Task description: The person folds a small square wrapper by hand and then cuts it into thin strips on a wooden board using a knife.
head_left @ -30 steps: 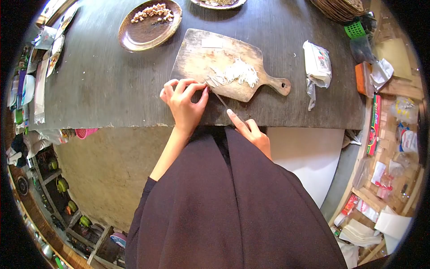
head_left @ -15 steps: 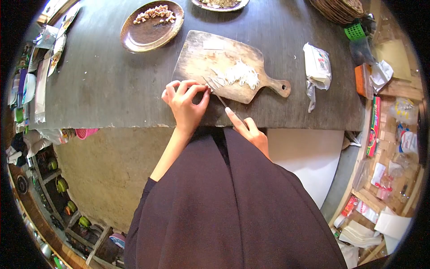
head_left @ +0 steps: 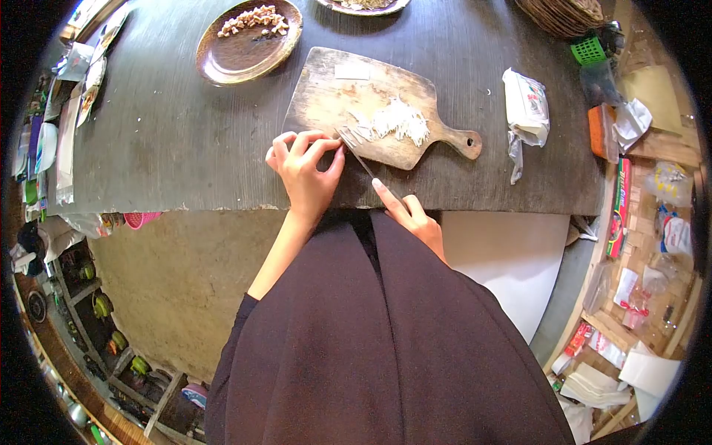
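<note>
In the middle of the frame, the left hand (head_left: 305,174) is at the lower left edge of a pale wooden cutting board (head_left: 319,96) with a handle. Its thumb and fingertips are brought together in a pinch; what is between them is too small to tell. The right hand (head_left: 411,219), a little lower and to the right, has its fingers closed around a thin knife (head_left: 362,162), with one finger extended along it. The blade points to the upper left, toward the left fingertips. A loose heap of thin white strips (head_left: 400,122) lies on the board, near its handle, and a flat white rectangular piece (head_left: 352,71) lies near its top edge. At the upper left stands a round brown plate (head_left: 237,59) with small pinkish-brown chunks (head_left: 256,21); at the upper right lies a white plastic packet (head_left: 526,111). All these are on the dark table (head_left: 170,133).
</note>
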`<move>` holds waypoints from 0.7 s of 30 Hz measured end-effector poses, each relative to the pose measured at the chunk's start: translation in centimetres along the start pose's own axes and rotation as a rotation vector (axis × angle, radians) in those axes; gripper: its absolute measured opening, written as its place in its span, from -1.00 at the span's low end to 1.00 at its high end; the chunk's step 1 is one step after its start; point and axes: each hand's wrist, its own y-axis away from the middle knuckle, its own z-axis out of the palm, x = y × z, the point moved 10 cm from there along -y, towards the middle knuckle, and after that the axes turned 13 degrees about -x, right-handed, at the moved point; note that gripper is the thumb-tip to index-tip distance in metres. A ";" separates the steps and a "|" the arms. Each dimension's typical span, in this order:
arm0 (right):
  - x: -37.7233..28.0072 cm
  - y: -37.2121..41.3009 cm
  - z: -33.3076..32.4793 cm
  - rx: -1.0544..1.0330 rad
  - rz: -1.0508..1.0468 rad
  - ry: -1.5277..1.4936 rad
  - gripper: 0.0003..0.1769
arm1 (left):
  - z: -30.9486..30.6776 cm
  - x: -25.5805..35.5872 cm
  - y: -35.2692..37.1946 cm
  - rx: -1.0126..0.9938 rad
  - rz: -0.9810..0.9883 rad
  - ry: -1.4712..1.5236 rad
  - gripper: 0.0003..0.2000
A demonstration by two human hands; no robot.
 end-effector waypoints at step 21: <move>-0.2 -0.1 0.1 0.036 -0.006 -0.014 -0.28 | -0.1 0.1 0.1 0.010 0.003 -0.010 -0.84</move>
